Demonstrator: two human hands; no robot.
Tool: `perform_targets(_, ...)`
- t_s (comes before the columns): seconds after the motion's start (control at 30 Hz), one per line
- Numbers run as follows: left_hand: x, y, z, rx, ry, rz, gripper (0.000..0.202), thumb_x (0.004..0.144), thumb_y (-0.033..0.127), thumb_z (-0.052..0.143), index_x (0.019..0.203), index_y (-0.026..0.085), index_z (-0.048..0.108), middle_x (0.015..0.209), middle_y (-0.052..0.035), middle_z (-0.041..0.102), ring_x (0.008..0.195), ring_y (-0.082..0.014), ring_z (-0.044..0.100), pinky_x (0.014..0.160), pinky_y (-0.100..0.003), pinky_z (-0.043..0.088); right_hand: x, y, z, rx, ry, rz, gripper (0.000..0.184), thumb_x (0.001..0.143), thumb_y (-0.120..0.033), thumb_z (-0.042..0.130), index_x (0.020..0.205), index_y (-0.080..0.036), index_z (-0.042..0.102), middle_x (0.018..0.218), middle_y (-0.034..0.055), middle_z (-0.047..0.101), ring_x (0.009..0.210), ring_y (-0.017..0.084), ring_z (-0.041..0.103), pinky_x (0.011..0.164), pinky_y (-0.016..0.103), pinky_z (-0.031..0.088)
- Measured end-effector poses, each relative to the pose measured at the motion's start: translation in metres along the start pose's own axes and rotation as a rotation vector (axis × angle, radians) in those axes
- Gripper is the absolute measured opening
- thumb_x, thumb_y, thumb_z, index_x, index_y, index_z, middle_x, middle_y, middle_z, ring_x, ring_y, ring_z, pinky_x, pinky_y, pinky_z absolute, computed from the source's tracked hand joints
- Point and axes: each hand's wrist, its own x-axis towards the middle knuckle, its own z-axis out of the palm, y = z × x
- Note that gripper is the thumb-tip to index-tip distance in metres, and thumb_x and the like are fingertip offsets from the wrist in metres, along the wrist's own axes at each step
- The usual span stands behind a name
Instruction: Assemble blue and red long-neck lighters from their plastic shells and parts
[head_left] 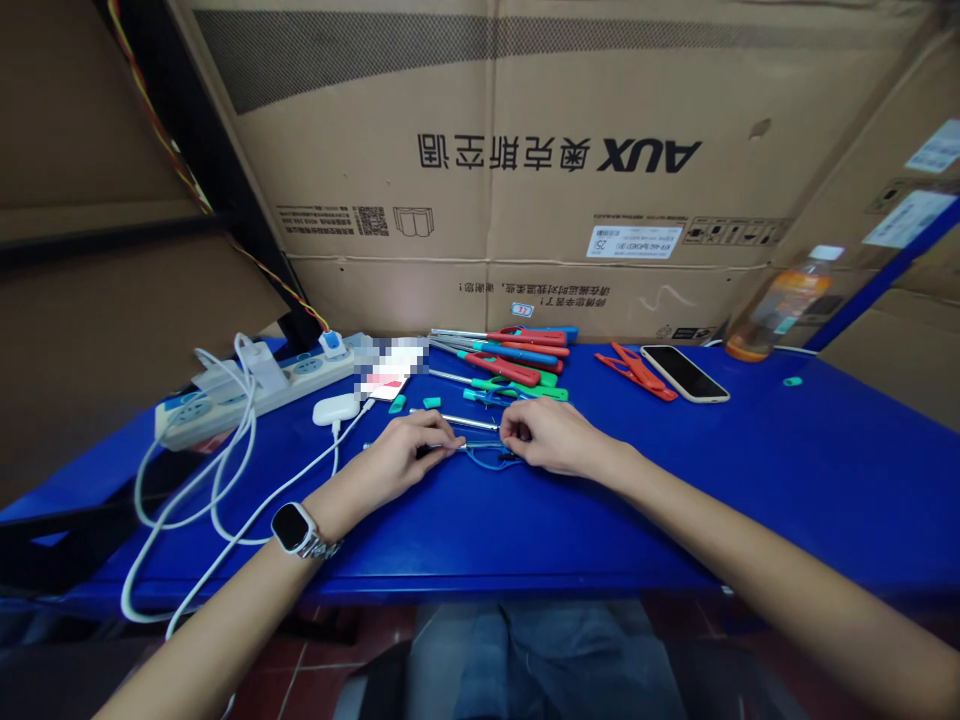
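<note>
A stick lighter with a blue open-framed handle point(491, 460) lies in front of me on the blue table. My left hand point(409, 450) is closed, thumb and fingers pinching it where the metal rod meets the handle. The rod's tip shows left of that hand. My right hand point(551, 435) has its fingers curled together at the handle's other end, beside a small black part point(510, 457); what they pinch is hidden. Just beyond lies a loose metal tube point(465, 422). Behind it is a blue and green lighter piece point(487, 396).
Several red, blue and green stick lighters point(517, 370) are piled behind my hands. Red casing pieces point(637, 372), a phone point(684, 374) and a bottle point(784, 305) stand or lie right. Left are a power strip point(300, 372), white cables point(217, 480) and an earbud case point(335, 410). Cardboard point(450, 230) walls the back.
</note>
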Motion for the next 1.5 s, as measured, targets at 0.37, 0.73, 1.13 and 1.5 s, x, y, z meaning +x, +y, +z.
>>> perform_targets(0.37,0.000,0.006,0.003,0.163,-0.017,0.060,0.018,0.099,0.024,0.048,0.101,0.019,0.065,0.100,-0.0063,0.063,0.095,-0.0196,0.061,0.092,-0.035,0.048,-0.003,-0.002,0.000,0.000,0.019,-0.018,0.011,0.079,-0.014,0.060,0.078,-0.020,0.069,0.073,-0.0006,0.068,0.066,0.013,0.057,0.055,0.024,0.029)
perform_targets(0.73,0.002,0.004,0.005,0.155,-0.007,0.018,0.021,0.101,0.026,0.045,0.099,0.019,0.064,0.102,-0.0060,0.065,0.094,-0.0186,0.062,0.092,-0.036,0.050,0.010,0.026,-0.014,-0.230,0.159,-0.097,0.024,0.082,-0.023,0.070,0.105,-0.018,0.067,0.111,0.0109,0.065,0.101,0.027,0.060,0.080,0.037,0.042)
perform_targets(1.13,0.044,0.005,-0.016,0.272,0.059,-0.039,0.022,0.098,0.029,0.047,0.100,0.018,0.066,0.099,-0.0072,0.066,0.092,-0.0209,0.063,0.084,-0.034,0.050,0.027,0.059,-0.016,-0.233,0.389,-0.150,0.012,0.086,-0.017,0.061,0.094,-0.019,0.070,0.094,0.0051,0.069,0.091,0.021,0.062,0.080,0.034,0.039)
perform_targets(1.5,0.114,-0.007,0.000,0.498,-0.278,-0.119,0.017,0.081,0.014,0.063,0.093,0.018,0.073,0.102,-0.0103,0.069,0.091,-0.0249,0.066,0.080,-0.032,0.049,0.018,0.049,-0.010,-0.207,0.401,-0.168,0.021,0.091,-0.023,0.058,0.107,-0.018,0.069,0.106,0.0090,0.069,0.100,0.024,0.058,0.086,0.039,0.035)
